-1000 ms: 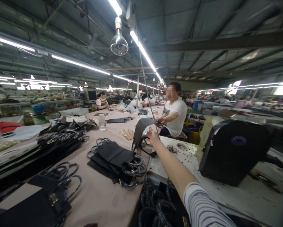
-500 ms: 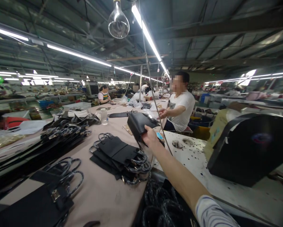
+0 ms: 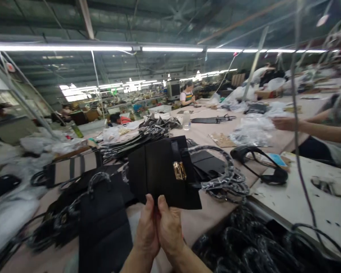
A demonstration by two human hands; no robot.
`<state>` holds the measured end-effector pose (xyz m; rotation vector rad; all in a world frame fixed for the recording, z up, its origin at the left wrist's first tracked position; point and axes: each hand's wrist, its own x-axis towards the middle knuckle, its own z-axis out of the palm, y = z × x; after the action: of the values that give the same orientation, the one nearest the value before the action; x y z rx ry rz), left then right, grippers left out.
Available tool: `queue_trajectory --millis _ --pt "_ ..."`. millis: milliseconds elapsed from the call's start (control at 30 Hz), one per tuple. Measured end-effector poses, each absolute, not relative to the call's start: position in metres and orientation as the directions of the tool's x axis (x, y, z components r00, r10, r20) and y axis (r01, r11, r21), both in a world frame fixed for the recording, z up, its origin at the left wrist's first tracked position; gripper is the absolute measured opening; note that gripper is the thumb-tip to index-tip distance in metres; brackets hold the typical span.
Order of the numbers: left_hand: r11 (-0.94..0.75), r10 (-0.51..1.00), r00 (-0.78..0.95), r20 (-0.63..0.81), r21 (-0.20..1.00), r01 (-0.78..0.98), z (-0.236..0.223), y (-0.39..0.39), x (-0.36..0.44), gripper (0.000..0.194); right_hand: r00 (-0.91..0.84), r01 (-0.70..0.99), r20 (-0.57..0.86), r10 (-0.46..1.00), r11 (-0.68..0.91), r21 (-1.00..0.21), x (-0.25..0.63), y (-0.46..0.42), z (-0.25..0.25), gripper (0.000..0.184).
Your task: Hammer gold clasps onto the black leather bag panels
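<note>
Both my hands hold up a black bag (image 3: 164, 172) with a gold clasp, above the pinkish worktable (image 3: 212, 212). My left hand (image 3: 146, 231) and my right hand (image 3: 168, 229) are pressed side by side, fingers pinched on the bag's lower edge. Under and behind the bag lie stacks of black bag panels with wrapped handles (image 3: 216, 170). Another black bag (image 3: 102, 220) lies just left of my hands.
A co-worker's arm (image 3: 304, 127) reaches over the table at the right. A dark cable (image 3: 298, 144) hangs down there. Black handles (image 3: 258, 242) pile up at the lower right. White plastic bags (image 3: 252, 129) and a bottle (image 3: 186, 120) sit farther back.
My right hand pulled the black bag in from the far reach. My left hand came up and joined it on the bag's lower edge. The view swung left.
</note>
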<state>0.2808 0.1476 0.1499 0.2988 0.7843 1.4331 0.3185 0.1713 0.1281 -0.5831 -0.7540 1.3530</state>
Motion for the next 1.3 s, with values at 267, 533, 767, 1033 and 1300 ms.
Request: queue_trajectory --millis 267,533,767,1033,1300 --pt "-0.141 0.797 -0.501 -0.337 0.703 -0.697 0.150 0.107 0.195 0.032 -0.237 -0.692 -0.016 0.971 -0.181 -0.699 0.318 0.082 0.080 0.064" --pt "-0.147 0.784 -0.574 -0.238 0.826 -0.543 0.141 0.067 0.127 0.050 -0.426 -0.782 -0.143 0.893 -0.444 -0.437 0.355 0.054 0.067 0.059" --pt "-0.153 0.790 -0.601 -0.124 0.909 -0.389 0.140 0.049 0.111 0.061 -0.451 -0.696 -0.333 0.828 -0.560 -0.449 0.348 0.031 0.060 0.039" --pt "-0.141 0.834 -0.543 0.099 0.989 -0.036 0.146 0.055 0.063 0.047 -0.481 -0.690 -0.321 0.816 -0.578 -0.436 0.322 0.005 0.067 0.032" --pt "0.014 0.856 -0.512 -0.066 0.994 -0.105 0.072 0.004 0.092 0.053 -0.380 -0.688 -0.538 0.752 -0.619 -0.379 0.322 0.003 0.028 0.020"
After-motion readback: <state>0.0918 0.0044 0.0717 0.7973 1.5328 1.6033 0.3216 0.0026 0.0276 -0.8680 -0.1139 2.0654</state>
